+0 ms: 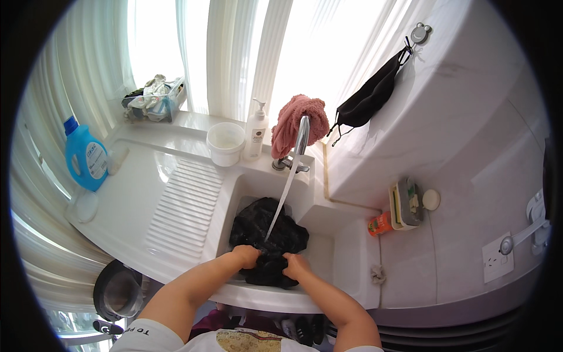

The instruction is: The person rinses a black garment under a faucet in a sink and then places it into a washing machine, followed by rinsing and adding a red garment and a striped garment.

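- A black cloth (264,223) lies bunched and wet-looking in the white sink (319,258), under a running tap (303,135) draped with a pink towel (287,126).
- Both hands are at the near end of the cloth: left hand (247,257) and right hand (297,267) each appear to hold a gathered fold, fingers curled in, their tips lost in the dark fabric.
- The stream (285,199) strikes the cloth just beyond the hands; the step in hand looks like wetting or rinsing by hand.
- The next move seems to call for a firm grip on both sides and a turn of the folds, so water reaches dry or soapy parts; a heavy, soaked bundle could slip.
- Left of the sink, the worktop (132,176) carries a ribbed washboard (186,205), a white tub (225,155) and a blue bottle (87,161).
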A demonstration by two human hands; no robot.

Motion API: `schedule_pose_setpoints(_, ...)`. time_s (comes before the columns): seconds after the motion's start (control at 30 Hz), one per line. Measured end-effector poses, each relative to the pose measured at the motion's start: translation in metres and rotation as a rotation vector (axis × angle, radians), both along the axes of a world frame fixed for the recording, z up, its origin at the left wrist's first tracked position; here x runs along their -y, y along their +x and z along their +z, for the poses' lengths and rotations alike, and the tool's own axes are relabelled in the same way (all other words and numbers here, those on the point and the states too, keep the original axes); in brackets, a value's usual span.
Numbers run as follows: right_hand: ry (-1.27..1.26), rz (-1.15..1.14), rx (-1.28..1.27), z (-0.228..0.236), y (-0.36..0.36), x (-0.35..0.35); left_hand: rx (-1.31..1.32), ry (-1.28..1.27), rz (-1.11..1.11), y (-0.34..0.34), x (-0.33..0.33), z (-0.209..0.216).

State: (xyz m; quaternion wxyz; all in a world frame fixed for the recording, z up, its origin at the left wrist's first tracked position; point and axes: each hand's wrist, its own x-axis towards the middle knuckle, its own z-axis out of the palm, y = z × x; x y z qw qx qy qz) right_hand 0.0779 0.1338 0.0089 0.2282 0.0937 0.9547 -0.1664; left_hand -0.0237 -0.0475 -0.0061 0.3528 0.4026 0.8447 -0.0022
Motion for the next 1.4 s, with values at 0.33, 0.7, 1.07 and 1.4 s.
schedule_pose_setpoints(0.33, -0.254, 0.123, -1.029, 0.215, -0.015, -0.002, -0.215, 0.723, 0.117, -0.024, 0.018, 0.007)
schedule_pose_setpoints(0.7, -0.527, -0.360, -0.977, 0.246, -0.018, -0.045, 0.734, 1.332, 0.950, -0.019, -0.006, 0.075)
schedule_pose_setpoints(1.07, -0.266, -0.120, -0.148, 0.039, -0.017, -0.111, -0.182, 0.615, 0.779, -0.047, -0.010, 0.100)
schedule_pose_setpoints(1.4, 0.144, 0.393, -0.069, -0.011, -0.070, -0.010, -0.438, 0.168, 0.309, -0.015, -0.020, -0.023)
